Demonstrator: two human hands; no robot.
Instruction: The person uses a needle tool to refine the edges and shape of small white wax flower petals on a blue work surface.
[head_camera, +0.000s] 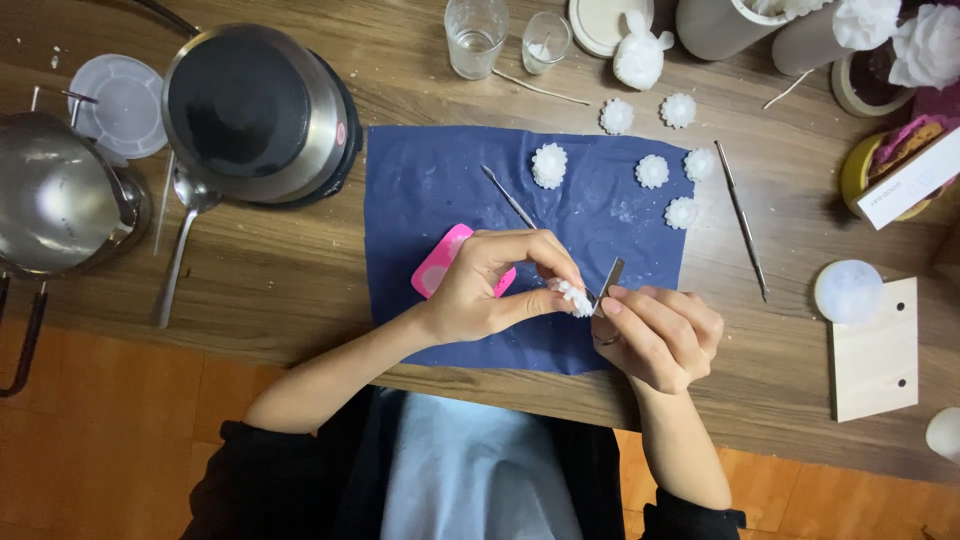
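A small white wax flower (575, 297) is pinched in the left hand (490, 285) fingertips, above the near edge of a blue cloth (430, 190). Just to its right, a flat metal blade (608, 283) is gripped by the right hand (660, 335), slanting up-right, its tip touching the flower. Beyond, six more white flowers (549, 165) are laid out.

I'm sitting at a wooden table (260, 290) with a dark, streaky grain, lit pretty evenly from above. Under it there's a warm orange-brown wood floor (110, 430), nothing fancy.
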